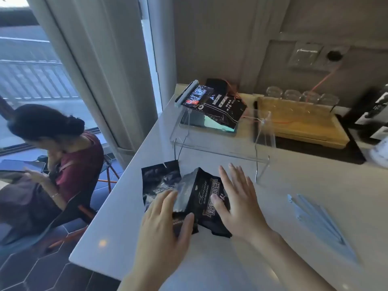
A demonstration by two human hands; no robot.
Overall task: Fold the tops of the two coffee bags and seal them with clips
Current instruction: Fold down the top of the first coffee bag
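Note:
Two black coffee bags lie on the white counter (231, 259) in front of me. The nearer bag (206, 203) overlaps the farther left bag (157, 181), whose torn top points away from me. My left hand (165, 225) lies on the nearer bag's left side, thumb at its lower edge. My right hand (237, 204) rests flat on that bag's right side with the fingers spread. Several pale blue sealing clips (317, 221) lie in a fan on the counter to the right, apart from both hands.
A clear acrylic stand (220, 148) stands behind the bags. On it lies a third black coffee bag (218, 108) closed with a pale clip (186, 93). A wooden tray (302, 124) with glasses is at the back right. A seated person (52, 152) is left of the counter edge.

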